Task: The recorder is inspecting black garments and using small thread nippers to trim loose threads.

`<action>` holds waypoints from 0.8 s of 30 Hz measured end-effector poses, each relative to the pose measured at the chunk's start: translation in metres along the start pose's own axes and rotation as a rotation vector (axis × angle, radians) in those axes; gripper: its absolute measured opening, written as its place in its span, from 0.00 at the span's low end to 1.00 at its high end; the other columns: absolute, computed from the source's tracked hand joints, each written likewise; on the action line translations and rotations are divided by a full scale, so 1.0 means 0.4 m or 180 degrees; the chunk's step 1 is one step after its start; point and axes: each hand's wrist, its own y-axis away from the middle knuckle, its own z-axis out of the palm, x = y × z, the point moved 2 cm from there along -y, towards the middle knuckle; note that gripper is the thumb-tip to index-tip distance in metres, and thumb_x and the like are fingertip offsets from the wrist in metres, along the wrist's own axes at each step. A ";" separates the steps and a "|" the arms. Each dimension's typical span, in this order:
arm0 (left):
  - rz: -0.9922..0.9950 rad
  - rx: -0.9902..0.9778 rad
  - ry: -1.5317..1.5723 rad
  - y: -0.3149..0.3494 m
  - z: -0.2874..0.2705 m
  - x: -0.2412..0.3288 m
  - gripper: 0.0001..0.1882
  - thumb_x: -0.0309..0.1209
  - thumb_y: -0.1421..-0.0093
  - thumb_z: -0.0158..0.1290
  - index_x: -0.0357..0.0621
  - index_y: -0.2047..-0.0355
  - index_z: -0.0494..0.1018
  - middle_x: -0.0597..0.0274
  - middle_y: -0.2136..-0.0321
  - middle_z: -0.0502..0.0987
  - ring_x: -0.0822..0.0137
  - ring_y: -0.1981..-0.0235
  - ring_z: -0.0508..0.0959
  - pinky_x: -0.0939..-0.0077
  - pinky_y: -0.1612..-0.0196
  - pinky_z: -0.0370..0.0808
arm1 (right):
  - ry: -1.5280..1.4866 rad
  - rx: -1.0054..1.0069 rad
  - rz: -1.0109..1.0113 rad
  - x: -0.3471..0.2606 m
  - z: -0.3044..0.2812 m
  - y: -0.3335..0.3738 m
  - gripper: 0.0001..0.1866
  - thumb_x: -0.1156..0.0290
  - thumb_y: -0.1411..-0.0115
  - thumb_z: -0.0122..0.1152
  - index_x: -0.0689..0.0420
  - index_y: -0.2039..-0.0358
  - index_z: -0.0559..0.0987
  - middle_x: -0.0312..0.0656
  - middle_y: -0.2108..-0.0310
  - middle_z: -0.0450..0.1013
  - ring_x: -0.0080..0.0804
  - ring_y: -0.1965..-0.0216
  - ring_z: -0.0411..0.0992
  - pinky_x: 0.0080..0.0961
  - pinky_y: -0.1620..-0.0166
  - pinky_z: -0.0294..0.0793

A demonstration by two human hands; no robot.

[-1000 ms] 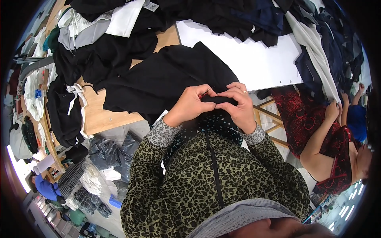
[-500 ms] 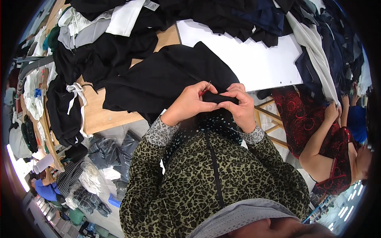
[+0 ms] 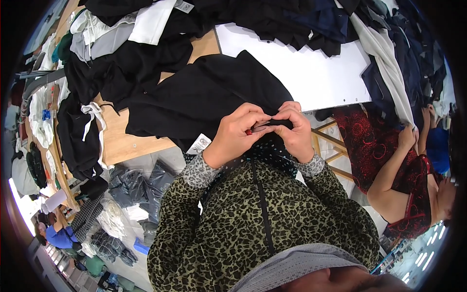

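A black garment (image 3: 209, 82) lies spread over the table edge in front of me, its near part drawn up to my hands. My left hand (image 3: 241, 130) is closed on a small red-handled tool (image 3: 249, 132) that looks like thread snips. Its metal part points right, at the cloth between my fingertips. My right hand (image 3: 293, 127) pinches a folded edge of the garment, thumb and forefinger nearly touching the left fingertips. A white label (image 3: 199, 144) shows beside my left wrist. The exact spot where the tool meets the cloth is mostly covered by fingers.
Black, white and grey garments pile up at the far left, dark ones (image 3: 292, 24) at the back. A white board (image 3: 321, 78) lies on the right of the wooden table (image 3: 134, 141). A co-worker in red-black clothing (image 3: 365, 146) is close on the right. Dark plastic bags (image 3: 131, 185) lie on the floor.
My left hand has turned, bringing the tool's tip down from pointing up to pointing at the cloth by my right fingertips. The white label has come into view. My right hand keeps its pinch.
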 end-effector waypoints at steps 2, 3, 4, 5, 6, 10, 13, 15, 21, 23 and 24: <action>0.0041 0.0093 -0.0014 0.007 0.010 -0.004 0.11 0.24 0.52 0.63 0.38 0.68 0.75 0.62 0.69 0.73 0.74 0.78 0.72 0.83 0.77 0.70 | 0.0020 0.0003 -0.0029 0.000 0.003 0.002 0.10 0.78 0.59 0.67 0.60 0.74 0.76 0.40 0.72 0.70 0.36 0.61 0.66 0.29 0.57 0.65; 0.0085 0.0185 -0.0026 0.008 0.013 -0.005 0.10 0.21 0.52 0.62 0.37 0.69 0.74 0.62 0.70 0.73 0.78 0.80 0.68 0.84 0.77 0.66 | 0.0087 -0.0008 -0.0046 -0.004 0.008 0.003 0.11 0.78 0.59 0.68 0.60 0.74 0.75 0.40 0.72 0.70 0.36 0.61 0.66 0.29 0.57 0.64; 0.0086 0.0185 -0.0029 0.007 0.015 -0.005 0.10 0.21 0.52 0.62 0.37 0.69 0.74 0.62 0.70 0.73 0.78 0.80 0.68 0.84 0.77 0.66 | 0.0154 -0.0021 -0.0063 -0.006 0.011 0.003 0.11 0.77 0.60 0.68 0.60 0.74 0.75 0.39 0.72 0.70 0.36 0.61 0.66 0.28 0.57 0.64; 0.0029 0.0148 -0.0101 0.004 0.016 -0.007 0.09 0.21 0.51 0.62 0.37 0.71 0.73 0.62 0.72 0.73 0.77 0.81 0.69 0.83 0.78 0.66 | 0.0152 -0.0021 -0.0066 -0.005 0.013 0.004 0.11 0.77 0.60 0.68 0.60 0.74 0.75 0.39 0.72 0.70 0.36 0.61 0.66 0.28 0.57 0.64; -0.0028 0.0110 -0.0173 0.001 0.018 -0.010 0.08 0.22 0.50 0.61 0.36 0.72 0.73 0.61 0.73 0.73 0.76 0.82 0.69 0.82 0.78 0.66 | 0.0220 -0.0004 -0.0077 -0.002 0.015 0.006 0.12 0.77 0.60 0.69 0.60 0.75 0.75 0.39 0.73 0.69 0.36 0.62 0.66 0.28 0.58 0.64; -0.0316 -0.0012 -0.0543 -0.019 0.022 -0.018 0.07 0.26 0.46 0.58 0.36 0.73 0.72 0.60 0.77 0.72 0.73 0.82 0.69 0.81 0.79 0.65 | 0.0255 0.0033 -0.0022 0.012 0.018 0.007 0.12 0.75 0.61 0.70 0.59 0.75 0.76 0.39 0.73 0.69 0.35 0.62 0.66 0.28 0.59 0.64; -0.1011 -0.0148 0.0209 -0.029 0.026 -0.057 0.09 0.30 0.42 0.55 0.36 0.73 0.71 0.68 0.80 0.71 0.76 0.83 0.67 0.83 0.79 0.63 | 0.0118 -0.0041 0.0107 0.017 0.016 0.006 0.13 0.74 0.62 0.71 0.59 0.75 0.77 0.39 0.73 0.69 0.34 0.62 0.66 0.28 0.58 0.64; -0.1865 -0.0189 0.1312 -0.028 0.017 -0.075 0.09 0.31 0.40 0.53 0.36 0.71 0.72 0.73 0.80 0.70 0.83 0.84 0.63 0.88 0.82 0.57 | 0.0114 -0.0086 0.0102 0.012 0.013 0.002 0.13 0.73 0.62 0.72 0.59 0.75 0.77 0.39 0.73 0.69 0.34 0.62 0.67 0.28 0.58 0.64; -0.2338 0.0014 0.2274 -0.026 -0.031 -0.064 0.07 0.29 0.40 0.53 0.36 0.68 0.73 0.70 0.79 0.70 0.85 0.86 0.61 0.90 0.85 0.54 | -0.0046 -0.0138 0.0246 0.019 0.011 0.000 0.13 0.72 0.61 0.72 0.59 0.74 0.77 0.38 0.72 0.70 0.33 0.62 0.67 0.27 0.57 0.65; -0.2297 0.0013 0.2116 -0.021 -0.042 -0.060 0.07 0.30 0.41 0.54 0.37 0.69 0.74 0.72 0.79 0.70 0.85 0.84 0.62 0.90 0.82 0.56 | -0.0068 -0.0147 0.0272 0.018 0.009 -0.002 0.13 0.73 0.60 0.72 0.59 0.74 0.77 0.38 0.72 0.70 0.33 0.62 0.67 0.27 0.57 0.65; -0.2252 0.0010 0.1960 -0.018 -0.045 -0.059 0.07 0.30 0.42 0.55 0.38 0.70 0.75 0.73 0.79 0.71 0.84 0.83 0.63 0.89 0.80 0.58 | -0.0117 -0.0146 0.0327 0.020 0.009 -0.002 0.13 0.73 0.60 0.72 0.59 0.74 0.77 0.38 0.72 0.70 0.33 0.62 0.67 0.27 0.57 0.65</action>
